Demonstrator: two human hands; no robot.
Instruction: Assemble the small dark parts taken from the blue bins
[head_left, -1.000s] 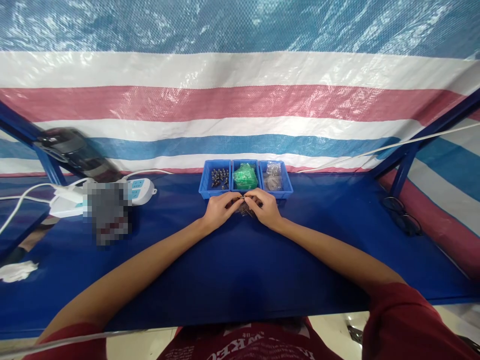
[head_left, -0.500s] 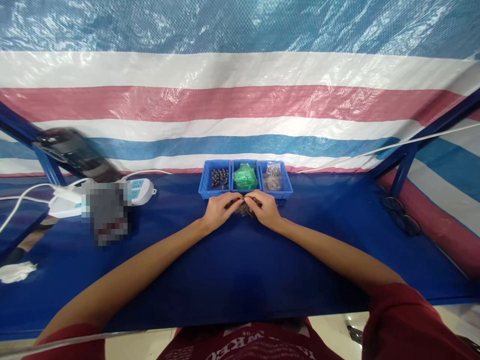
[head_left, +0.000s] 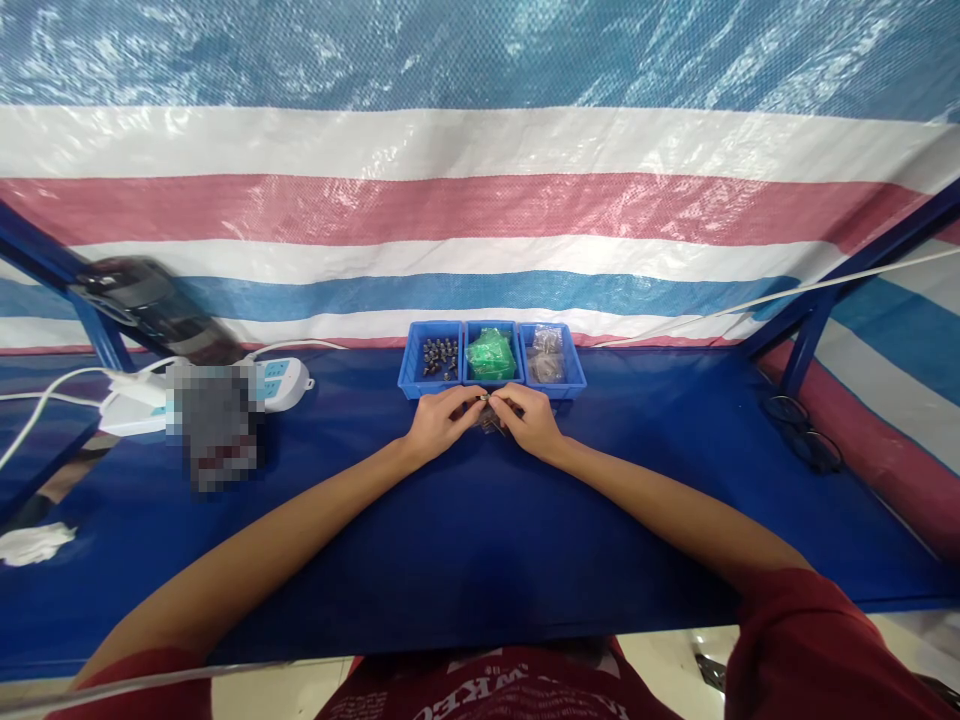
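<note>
Three joined blue bins stand at the back of the blue table (head_left: 480, 540). Small dark metal parts (head_left: 441, 357) lie in the left bin (head_left: 409, 375), a green plastic bag (head_left: 490, 354) in the middle one, and clear bags (head_left: 547, 358) in the right one. Just in front, my left hand (head_left: 442, 420) and my right hand (head_left: 531, 418) meet fingertip to fingertip, both pinched closed around a small metal part (head_left: 484, 398). Beneath the fingers lies a little pile of brownish pieces (head_left: 491, 420), partly hidden by my hands.
On the left are a white power strip (head_left: 289, 384), a blurred-out dark object (head_left: 221, 425), a dark bottle (head_left: 154, 305) and a crumpled white tissue (head_left: 36, 543). Black glasses (head_left: 802, 432) lie at the right. Striped sheeting (head_left: 480, 210) hangs behind the table.
My hands stay almost in the same place. The fingertips have shifted slightly, and a bit more of the small part shows between them.
</note>
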